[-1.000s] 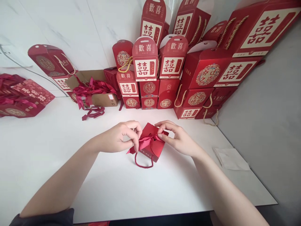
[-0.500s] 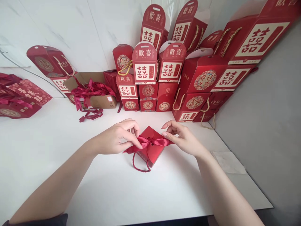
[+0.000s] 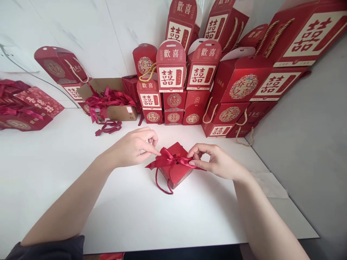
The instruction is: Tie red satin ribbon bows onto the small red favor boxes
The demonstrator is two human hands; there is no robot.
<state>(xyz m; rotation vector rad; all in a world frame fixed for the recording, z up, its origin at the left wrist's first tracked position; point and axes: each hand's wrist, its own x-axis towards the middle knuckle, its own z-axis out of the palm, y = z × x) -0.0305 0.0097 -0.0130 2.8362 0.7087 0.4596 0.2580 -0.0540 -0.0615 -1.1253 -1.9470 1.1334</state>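
Note:
A small red gift box [image 3: 176,176] lies on the white table, turned cornerwise. Across its top sits a satin ribbon bow [image 3: 166,159], dark red, with tails spread to both sides. My right hand [image 3: 214,160] pinches the bow's right loop between thumb and fingers. At the bow's left edge is my left hand [image 3: 135,147], its fingers apart and holding nothing; the index fingertip is at or just beside the ribbon. A twisted red cord handle [image 3: 162,189] hangs from the box's near left side onto the table.
Behind, stacked red boxes [image 3: 173,97] with rope handles line the wall. A cardboard box [image 3: 120,113] full of ribbons stands left of them, with loose ribbon [image 3: 108,127] before it. More ribboned red boxes [image 3: 24,121] sit far left. A pale sheet [image 3: 271,185] lies at the right.
My left hand has let go of the ribbon and drawn slightly away. My right hand has closed on the right loop. The view has shifted a little.

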